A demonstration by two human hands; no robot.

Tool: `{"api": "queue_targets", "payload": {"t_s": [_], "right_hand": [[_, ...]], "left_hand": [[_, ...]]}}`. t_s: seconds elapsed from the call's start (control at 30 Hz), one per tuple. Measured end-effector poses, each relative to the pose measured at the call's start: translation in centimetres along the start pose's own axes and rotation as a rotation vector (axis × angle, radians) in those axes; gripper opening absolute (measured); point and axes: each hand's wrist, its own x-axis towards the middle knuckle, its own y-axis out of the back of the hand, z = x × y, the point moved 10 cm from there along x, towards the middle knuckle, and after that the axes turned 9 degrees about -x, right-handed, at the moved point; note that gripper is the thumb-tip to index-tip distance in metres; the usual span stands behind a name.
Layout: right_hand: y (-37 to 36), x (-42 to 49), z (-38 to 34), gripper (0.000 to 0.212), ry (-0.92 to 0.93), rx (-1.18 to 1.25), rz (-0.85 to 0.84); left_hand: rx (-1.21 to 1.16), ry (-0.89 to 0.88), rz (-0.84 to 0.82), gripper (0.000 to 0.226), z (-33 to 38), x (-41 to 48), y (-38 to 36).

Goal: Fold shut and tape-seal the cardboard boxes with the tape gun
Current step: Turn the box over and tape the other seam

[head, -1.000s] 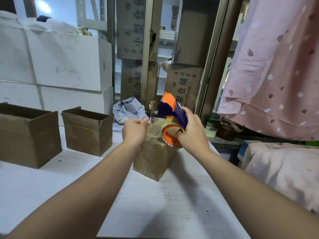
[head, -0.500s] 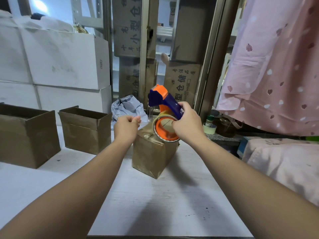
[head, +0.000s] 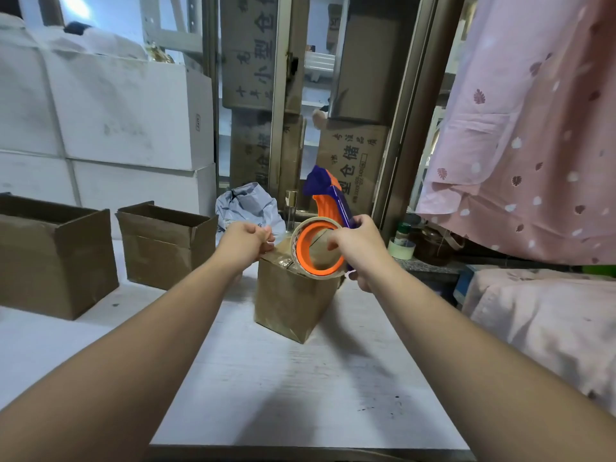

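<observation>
A small brown cardboard box (head: pixel 290 301) stands on the white table (head: pixel 300 395) with its flaps folded down. My right hand (head: pixel 358 248) grips an orange and purple tape gun (head: pixel 321 235) with its tape roll resting on the box's top near edge. My left hand (head: pixel 245 240) is curled at the box's far left top corner, seemingly pinching the clear tape end; the tape itself is hard to make out. Two open brown boxes (head: pixel 165 245) (head: pixel 50 255) stand to the left with their flaps folded down inside.
White cartons (head: pixel 126 115) are stacked behind the open boxes. A crumpled grey bag (head: pixel 248 205) and a small glass bottle (head: pixel 290 208) lie behind the box. A pale tape roll (head: pixel 401 247) sits on the right ledge. Pink cloth (head: pixel 520 135) hangs at right.
The tape gun has come down and toward me along the box top, its roll now at the near edge. My left hand stayed at the far corner.
</observation>
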Motion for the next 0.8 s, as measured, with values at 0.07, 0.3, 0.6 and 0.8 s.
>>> {"api": "queue_targets", "payload": {"t_s": [0.07, 0.3, 0.6, 0.8], "right_hand": [[-0.1, 0.3, 0.3, 0.042, -0.039, 0.047, -0.026], [-2.1, 1.7, -0.1, 0.043, -0.073, 0.152, -0.099], [-4.3, 2.5, -2.0, 0.04, 0.124, 0.229, -0.079], [-3.3, 1.4, -3.6, 0.052, 0.304, 0.107, -0.088]], "left_hand": [[0.051, 0.003, 0.007, 0.026, 0.4, -0.2, 0.3], [0.023, 0.107, 0.145, 0.024, -0.3, -0.2, 2.3], [-0.235, 0.232, 0.26, 0.02, -2.4, -0.9, 4.1], [-0.121, 0.134, 0.309, 0.026, -1.4, -0.8, 5.2]]}}
